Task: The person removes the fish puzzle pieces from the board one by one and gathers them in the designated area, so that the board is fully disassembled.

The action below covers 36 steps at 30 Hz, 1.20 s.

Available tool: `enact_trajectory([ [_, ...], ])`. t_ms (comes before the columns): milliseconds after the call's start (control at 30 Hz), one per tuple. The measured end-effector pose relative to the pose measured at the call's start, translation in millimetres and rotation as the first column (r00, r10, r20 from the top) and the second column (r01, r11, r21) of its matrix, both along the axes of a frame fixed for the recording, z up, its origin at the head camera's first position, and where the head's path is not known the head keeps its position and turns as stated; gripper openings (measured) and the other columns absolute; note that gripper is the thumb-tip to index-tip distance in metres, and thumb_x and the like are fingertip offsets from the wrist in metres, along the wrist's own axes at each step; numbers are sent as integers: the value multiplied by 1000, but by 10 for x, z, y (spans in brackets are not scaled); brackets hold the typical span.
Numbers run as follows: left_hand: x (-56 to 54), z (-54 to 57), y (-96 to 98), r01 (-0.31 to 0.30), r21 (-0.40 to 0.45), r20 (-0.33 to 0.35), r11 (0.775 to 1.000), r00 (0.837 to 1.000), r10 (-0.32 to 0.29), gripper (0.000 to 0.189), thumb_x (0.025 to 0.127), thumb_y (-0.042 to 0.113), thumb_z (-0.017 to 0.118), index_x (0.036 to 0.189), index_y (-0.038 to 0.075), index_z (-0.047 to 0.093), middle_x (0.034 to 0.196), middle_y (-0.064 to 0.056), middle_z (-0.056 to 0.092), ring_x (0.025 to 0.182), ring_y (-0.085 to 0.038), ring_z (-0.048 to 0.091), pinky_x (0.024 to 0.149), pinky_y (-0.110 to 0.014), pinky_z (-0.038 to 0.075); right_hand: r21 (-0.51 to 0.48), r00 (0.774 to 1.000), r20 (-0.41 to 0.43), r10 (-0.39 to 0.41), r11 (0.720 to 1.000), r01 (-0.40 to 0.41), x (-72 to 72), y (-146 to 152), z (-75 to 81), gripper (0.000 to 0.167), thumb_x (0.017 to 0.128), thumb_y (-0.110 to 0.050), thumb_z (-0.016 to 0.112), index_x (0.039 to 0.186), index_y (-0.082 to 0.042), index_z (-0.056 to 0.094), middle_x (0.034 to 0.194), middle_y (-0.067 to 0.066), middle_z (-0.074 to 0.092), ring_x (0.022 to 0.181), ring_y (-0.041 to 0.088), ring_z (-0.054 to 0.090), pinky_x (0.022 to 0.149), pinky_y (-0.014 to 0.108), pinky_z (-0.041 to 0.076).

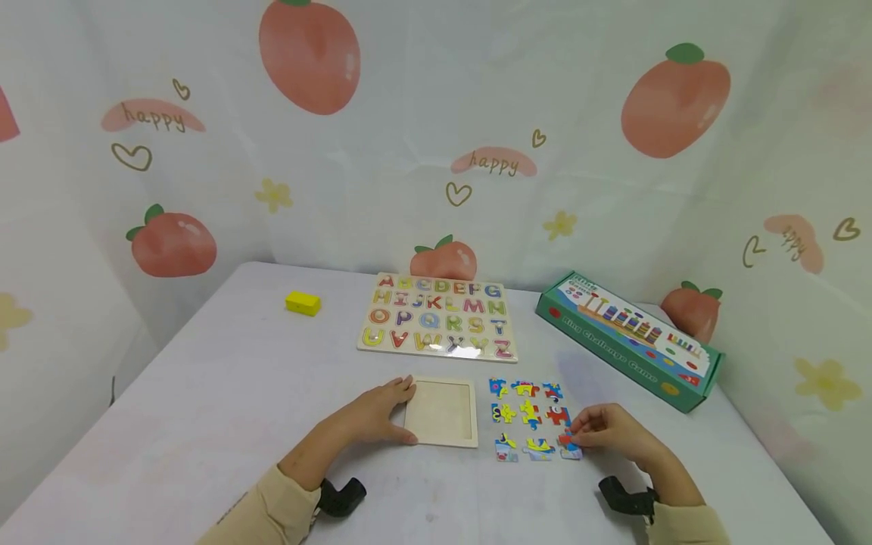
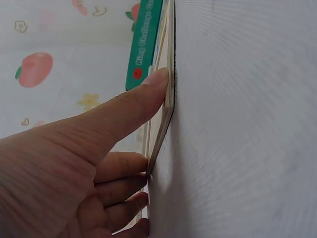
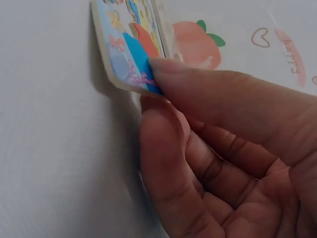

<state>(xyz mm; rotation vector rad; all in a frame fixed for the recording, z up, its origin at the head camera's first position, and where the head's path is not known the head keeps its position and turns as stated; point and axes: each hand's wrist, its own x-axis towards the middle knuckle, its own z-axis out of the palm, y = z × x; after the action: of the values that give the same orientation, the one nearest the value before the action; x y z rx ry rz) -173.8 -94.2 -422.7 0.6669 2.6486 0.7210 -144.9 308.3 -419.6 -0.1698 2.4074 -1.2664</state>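
Note:
My left hand (image 1: 381, 411) holds the square wooden puzzle tray (image 1: 474, 412) along its left side. Its thumb (image 2: 141, 94) lies at the near corner and the other fingers at the far one. Inside the raised rim the tray shows only bare wood. Right of it, colourful jigsaw pieces (image 1: 530, 413) lie face up in three spaced rows. My right hand (image 1: 611, 433) pinches the near right corner piece (image 3: 126, 54) between thumb and index finger. That piece, printed blue, red and pink, is tilted with one edge lifted off the table.
Behind the tray lies an alphabet board (image 1: 436, 318) with coloured letters. A green Ring Challenge Game box (image 1: 630, 341) sits at the back right, and a small yellow block (image 1: 303, 303) at the back left. A printed cloth (image 1: 381, 189) hangs behind the white table (image 1: 225, 409).

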Motion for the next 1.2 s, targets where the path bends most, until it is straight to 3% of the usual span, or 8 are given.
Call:
enact_trajectory([
  [800,4,6,1,-2,-7,-5,1000,1000,2,86,72,39,78,140,2,39,152,-11,29,142,-30,23,114,-47,24,113,998,-63,-12,993,19,4,-119,15,25,80,-18,73,86,3,62,74,1,56,71,15,49,58,20,45],
  [1200,25,25,11,-21,-3,-4,1000,1000,21,86,72,39,78,140,2,40,152,-10,29,142,-29,23,115,-47,24,169,994,-93,-51,983,66,16,-181,31,25,77,-16,76,77,0,56,68,1,51,68,15,47,54,21,41],
])
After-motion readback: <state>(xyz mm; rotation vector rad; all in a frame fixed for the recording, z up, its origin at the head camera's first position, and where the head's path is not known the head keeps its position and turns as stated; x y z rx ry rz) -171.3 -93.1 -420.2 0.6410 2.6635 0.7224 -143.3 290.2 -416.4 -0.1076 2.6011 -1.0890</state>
